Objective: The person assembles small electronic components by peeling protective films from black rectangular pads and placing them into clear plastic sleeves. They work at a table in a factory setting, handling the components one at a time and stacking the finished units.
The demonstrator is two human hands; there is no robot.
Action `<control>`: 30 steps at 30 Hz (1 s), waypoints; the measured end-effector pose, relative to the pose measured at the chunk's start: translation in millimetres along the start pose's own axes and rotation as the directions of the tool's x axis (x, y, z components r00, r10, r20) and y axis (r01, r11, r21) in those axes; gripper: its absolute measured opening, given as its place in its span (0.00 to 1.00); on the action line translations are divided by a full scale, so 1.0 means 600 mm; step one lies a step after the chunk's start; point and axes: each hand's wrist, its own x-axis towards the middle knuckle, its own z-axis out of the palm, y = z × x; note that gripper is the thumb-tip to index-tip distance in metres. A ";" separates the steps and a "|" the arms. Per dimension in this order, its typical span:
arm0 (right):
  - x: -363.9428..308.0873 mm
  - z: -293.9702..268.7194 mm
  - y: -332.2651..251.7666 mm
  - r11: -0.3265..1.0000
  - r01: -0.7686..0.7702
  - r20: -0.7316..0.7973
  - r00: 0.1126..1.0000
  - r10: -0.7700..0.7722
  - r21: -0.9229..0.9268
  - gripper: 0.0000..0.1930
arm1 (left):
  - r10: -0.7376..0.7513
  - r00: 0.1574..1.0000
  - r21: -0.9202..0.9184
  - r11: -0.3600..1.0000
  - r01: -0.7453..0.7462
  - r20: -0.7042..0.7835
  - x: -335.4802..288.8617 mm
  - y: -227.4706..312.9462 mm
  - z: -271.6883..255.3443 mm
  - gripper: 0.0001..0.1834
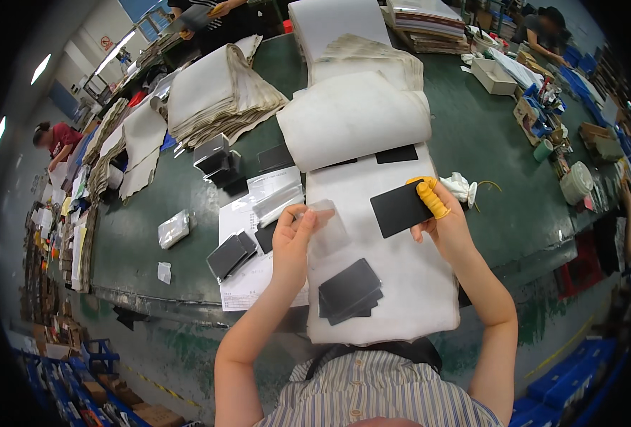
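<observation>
Between the thumb and fingers of my left hand [291, 238] is a thin see-through plastic sleeve [331, 233]. My right hand [449, 226], with yellow finger cots on some fingers, grips a flat black card [398, 211] by its right end. Card and sleeve are apart, both above a long white padded sheet [418, 295]. On that sheet, close to my body, lies a small fanned pile of dark cards [349, 288]. Another dark card [396, 154] lies farther up, partly under the folded-back part of the sheet [358, 128].
Left of the sheet, a printed paper [248, 288] bears a stack of dark cards [230, 255] and plastic sleeves [278, 201]. A wrapped packet [174, 229] lies farther left. Thick sheet stacks [219, 99] stand behind. A white cloth bundle [460, 187] sits by my right hand. Other people work around.
</observation>
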 end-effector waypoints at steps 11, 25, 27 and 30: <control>-0.010 0.023 0.011 0.997 -0.076 0.027 0.997 0.076 0.004 0.14 | -0.340 0.930 -0.476 0.800 0.365 0.142 -0.001 -0.003 -0.006 0.15; -0.012 0.008 0.025 0.999 -0.020 0.105 0.994 0.017 0.027 0.17 | -0.386 0.906 -0.380 0.822 0.424 0.175 -0.033 -0.014 0.000 0.08; -0.014 0.008 0.025 0.999 -0.011 0.139 0.990 0.004 0.053 0.18 | -0.397 0.898 -0.449 0.778 0.439 0.191 -0.035 -0.012 0.003 0.08; -0.016 0.010 0.025 0.997 -0.003 0.168 0.986 -0.010 0.074 0.20 | -0.426 0.897 -0.488 0.761 0.428 0.122 -0.039 0.003 0.023 0.10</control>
